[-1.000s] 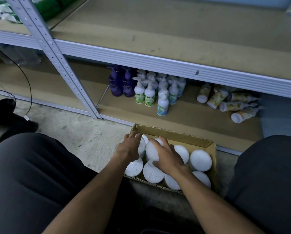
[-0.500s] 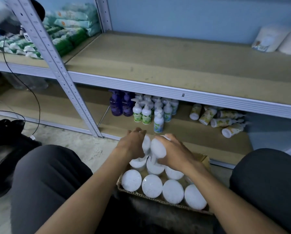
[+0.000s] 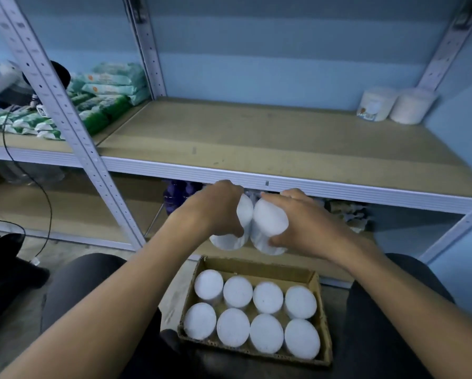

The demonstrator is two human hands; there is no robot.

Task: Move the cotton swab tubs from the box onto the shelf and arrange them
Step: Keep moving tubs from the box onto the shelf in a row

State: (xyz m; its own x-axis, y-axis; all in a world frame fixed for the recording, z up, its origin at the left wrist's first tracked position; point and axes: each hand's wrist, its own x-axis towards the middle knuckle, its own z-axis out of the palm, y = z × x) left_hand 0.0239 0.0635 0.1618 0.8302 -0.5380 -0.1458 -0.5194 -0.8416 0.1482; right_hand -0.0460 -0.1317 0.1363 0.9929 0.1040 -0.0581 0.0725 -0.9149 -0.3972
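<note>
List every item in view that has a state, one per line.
Left hand: gripping white tubs, lifted above the box.
Right hand: gripping white tubs, lifted above the box.
Held tubs: in the air, lids on.
Box: open, eight tubs upright inside.
Shelf: two tubs at its back right corner.

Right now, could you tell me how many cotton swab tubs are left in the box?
8, in two rows of four inside the box: back row, front row. More could sit hidden underneath.
</note>
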